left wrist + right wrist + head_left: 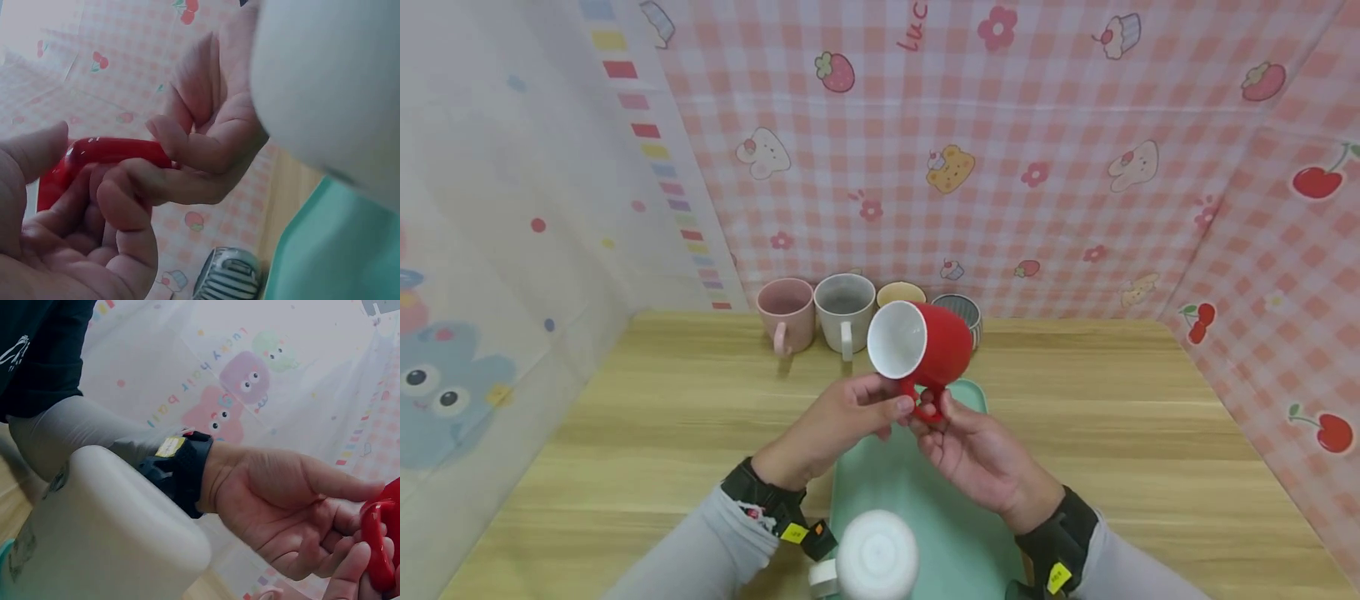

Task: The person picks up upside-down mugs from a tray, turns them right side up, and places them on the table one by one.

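Here, as I watch from my remote station, a pink mug (787, 312) stands at the left end of a far row on the wooden table (662, 400), just beside a pale gray mug (835, 317), both handles turned to the near side. Nearer, I see the person's left hand (846, 408) pinching the handle of a red mug (945, 343) between thumb and fingers. At the near end, a white mug (877, 554) sits bottom up over a green tray (958, 517), handle pointing left. At center, the red mug is held aloft, tipped on its side, its white mouth facing left, its handle toward the near side. Beyond it I make out a yellow cup (901, 292), partly hidden, and a striped cup (961, 305) ending the row. Farther right, the person's right hand (981, 458) pinches the same handle, beside a cherry-print cloth (1285, 275) along the right.
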{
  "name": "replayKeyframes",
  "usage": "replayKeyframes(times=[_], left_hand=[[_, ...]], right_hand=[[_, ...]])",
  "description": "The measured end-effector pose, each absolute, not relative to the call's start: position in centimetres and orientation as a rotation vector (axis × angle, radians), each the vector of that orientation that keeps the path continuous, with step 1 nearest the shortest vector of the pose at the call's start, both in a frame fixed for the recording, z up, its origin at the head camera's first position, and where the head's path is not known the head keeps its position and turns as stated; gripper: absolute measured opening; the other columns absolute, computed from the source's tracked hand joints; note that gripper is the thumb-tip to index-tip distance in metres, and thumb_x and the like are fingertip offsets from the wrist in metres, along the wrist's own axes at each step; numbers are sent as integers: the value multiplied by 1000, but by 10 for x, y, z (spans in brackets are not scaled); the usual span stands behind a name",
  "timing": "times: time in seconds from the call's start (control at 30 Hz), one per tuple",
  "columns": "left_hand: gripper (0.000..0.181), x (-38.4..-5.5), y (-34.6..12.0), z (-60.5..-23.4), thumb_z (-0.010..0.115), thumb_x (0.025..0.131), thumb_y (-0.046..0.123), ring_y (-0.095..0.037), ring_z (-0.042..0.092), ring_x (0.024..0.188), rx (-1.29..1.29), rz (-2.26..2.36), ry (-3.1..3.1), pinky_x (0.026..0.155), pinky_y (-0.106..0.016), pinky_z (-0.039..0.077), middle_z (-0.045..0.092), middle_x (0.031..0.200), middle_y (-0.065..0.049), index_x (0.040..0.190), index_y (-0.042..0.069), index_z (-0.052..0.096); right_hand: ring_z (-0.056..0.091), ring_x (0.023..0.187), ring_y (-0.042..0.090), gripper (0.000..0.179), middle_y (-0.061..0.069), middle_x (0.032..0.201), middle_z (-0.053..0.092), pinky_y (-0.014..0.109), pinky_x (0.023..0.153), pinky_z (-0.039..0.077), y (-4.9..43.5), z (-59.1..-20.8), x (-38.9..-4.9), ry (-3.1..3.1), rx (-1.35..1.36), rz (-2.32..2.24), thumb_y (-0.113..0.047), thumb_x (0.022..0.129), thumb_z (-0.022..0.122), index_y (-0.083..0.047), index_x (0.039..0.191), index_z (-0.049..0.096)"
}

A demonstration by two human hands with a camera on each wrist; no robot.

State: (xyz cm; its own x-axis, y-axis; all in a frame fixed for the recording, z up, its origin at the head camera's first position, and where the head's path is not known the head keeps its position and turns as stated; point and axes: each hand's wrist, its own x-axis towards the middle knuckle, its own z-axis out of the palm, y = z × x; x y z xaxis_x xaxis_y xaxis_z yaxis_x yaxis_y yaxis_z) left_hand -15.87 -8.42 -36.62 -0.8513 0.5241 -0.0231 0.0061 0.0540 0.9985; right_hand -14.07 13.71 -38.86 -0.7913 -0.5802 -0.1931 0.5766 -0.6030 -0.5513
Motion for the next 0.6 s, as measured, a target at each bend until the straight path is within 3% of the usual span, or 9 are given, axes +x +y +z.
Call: replayKeyframes(times=[0.17,0.37,0.6], left_hand=[[32,-161,-81,-369,72,99,20,-15,63,94,482,1880,1985,82,-29,54,72,103,4,121,-2,67],[29,-161,-79,-366,69,100,19,-16,62,96,497,1889,1975,86,-29,52,71,99,7,118,-4,68],[29,-159,-76,-364,62,103,15,-16,61,92,468,1902,1909,87,-27,51,68,97,7,120,-8,64]], right_hand=[[65,102,9,31,-4,106,71,20,90,55,139,-388,-141,836,-89,-2322,-29,113,39,-16,117,67],[66,101,10,30,-2,110,72,20,91,56,140,-390,-142,954,-68,-2287,-29,112,45,-18,123,70],[69,99,10,22,-3,107,74,20,90,57,141,-395,-145,1317,-86,-2178,-23,109,54,-19,119,73]])
